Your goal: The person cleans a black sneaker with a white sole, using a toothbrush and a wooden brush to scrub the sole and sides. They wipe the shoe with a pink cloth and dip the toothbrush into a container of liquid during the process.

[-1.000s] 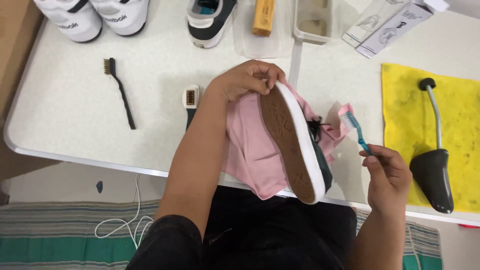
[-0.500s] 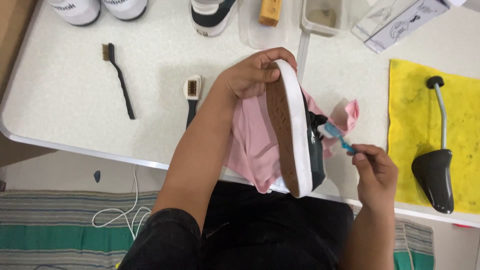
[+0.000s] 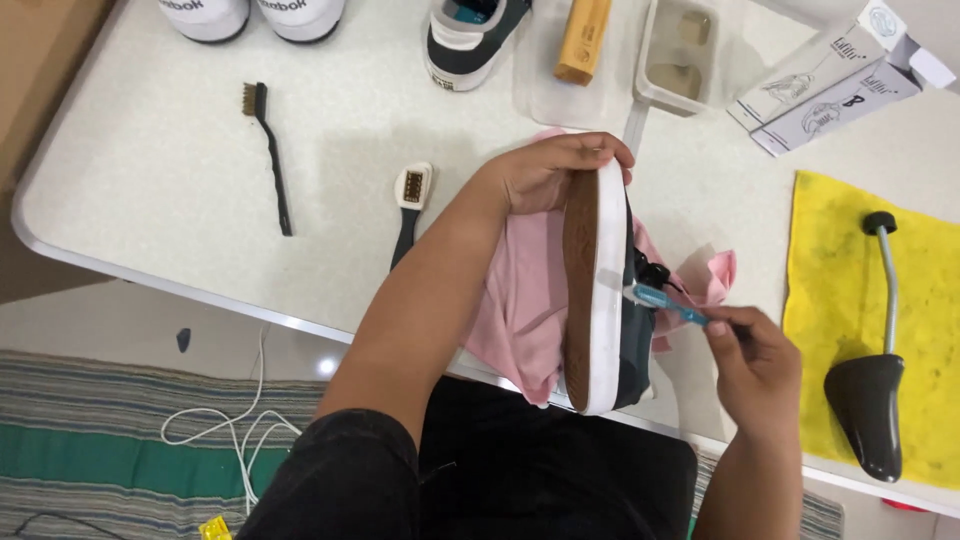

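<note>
Blue toothbrush [image 3: 668,304] (right hand [image 3: 755,368]) touching shoe [image 3: 598,300]; left hand [image 3: 545,172] gripping toe.

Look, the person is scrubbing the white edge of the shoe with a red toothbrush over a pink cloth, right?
Almost. The toothbrush is blue, not red, as the head view shows. The right hand does press it to the white edge of the shoe, over the pink cloth.
</note>
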